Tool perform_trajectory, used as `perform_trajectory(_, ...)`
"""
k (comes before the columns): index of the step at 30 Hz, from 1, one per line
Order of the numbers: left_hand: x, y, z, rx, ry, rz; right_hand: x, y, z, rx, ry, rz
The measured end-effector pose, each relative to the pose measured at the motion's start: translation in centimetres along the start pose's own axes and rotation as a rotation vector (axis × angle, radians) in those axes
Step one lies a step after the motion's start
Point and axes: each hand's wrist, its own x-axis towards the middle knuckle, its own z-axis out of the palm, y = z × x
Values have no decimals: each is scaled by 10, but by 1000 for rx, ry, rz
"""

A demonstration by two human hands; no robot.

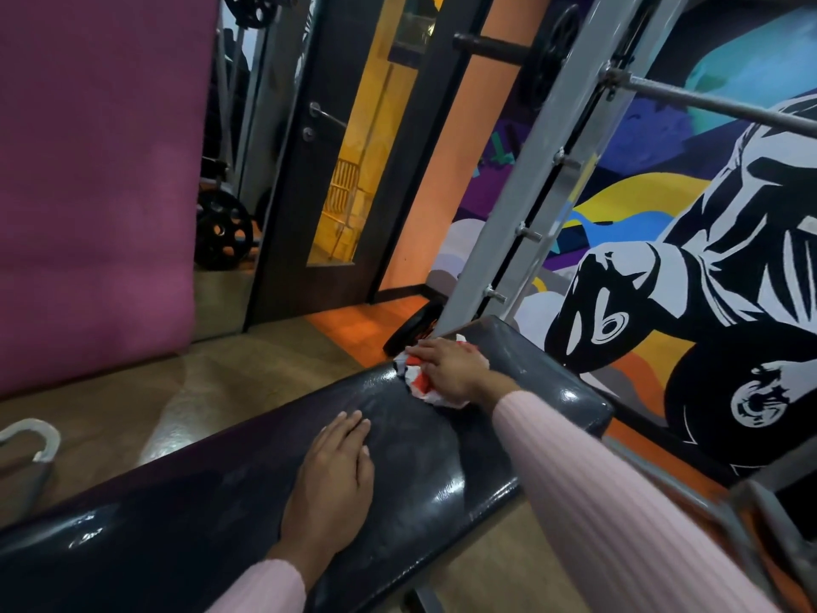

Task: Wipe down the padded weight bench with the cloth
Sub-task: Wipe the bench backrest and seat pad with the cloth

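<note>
Both arms wear pale pink, ribbed long sleeves (619, 502) ending at the wrists; the hands are bare.

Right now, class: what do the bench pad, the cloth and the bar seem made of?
Bench pad: probably vinyl or leatherette, black, glossy with highlights. Cloth: soft woven fabric, red and white, crumpled under the right hand. Bar: grey metal, likely steel, dull sheen.
</note>
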Motion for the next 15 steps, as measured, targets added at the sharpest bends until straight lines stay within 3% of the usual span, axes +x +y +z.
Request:
perform_trajectory(2,0,0,0,4,-5,-8,1,-32,10,-115,-19,4)
perform_trajectory(4,1,-1,1,14,-18,-12,-12,-53,25,-104,-27,-131)
perform_trajectory(7,1,-1,1,21,-16,-5,-36,-37,28,-29,-19,-286)
perform_trajectory(11,0,-1,0,7,-9,-13,-30,-4,12,-12,33,-98)
perform_trajectory(15,0,1,1,27,-10,-26,-8,-38,15,-127,44,38)
